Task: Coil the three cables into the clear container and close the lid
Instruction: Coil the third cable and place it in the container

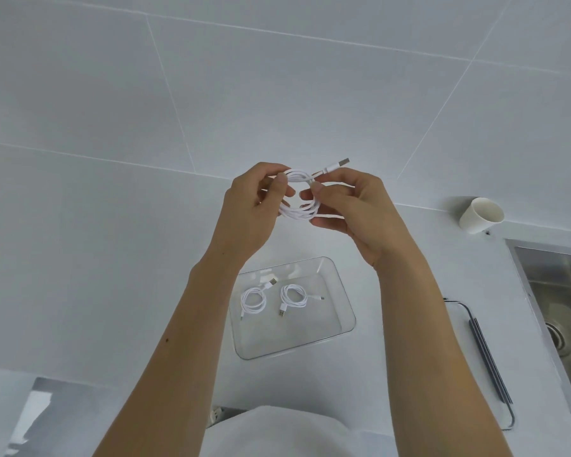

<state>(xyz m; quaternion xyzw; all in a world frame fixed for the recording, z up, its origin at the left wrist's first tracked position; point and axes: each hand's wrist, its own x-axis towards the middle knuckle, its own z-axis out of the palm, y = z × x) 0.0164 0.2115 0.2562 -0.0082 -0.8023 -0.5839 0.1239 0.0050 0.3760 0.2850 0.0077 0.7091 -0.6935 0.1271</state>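
Both hands hold a white cable [300,211] wound into a small coil, raised above the counter. My left hand [254,209] grips the coil's left side, and my right hand [350,209] pinches its right side. A USB plug [337,165] sticks out to the upper right. Below them the clear container [346,293] stands open on the white counter. Two coiled white cables lie inside it, one on the left [254,300] and one beside it [293,296]. The clear lid [505,420] lies on the counter to the right, apart from the container.
A white paper cup [480,215] stands at the back right against the tiled wall. A steel sink [561,311] is set into the counter at the far right. Dark bars [488,357] run along the lid. The counter's front edge is near my body.
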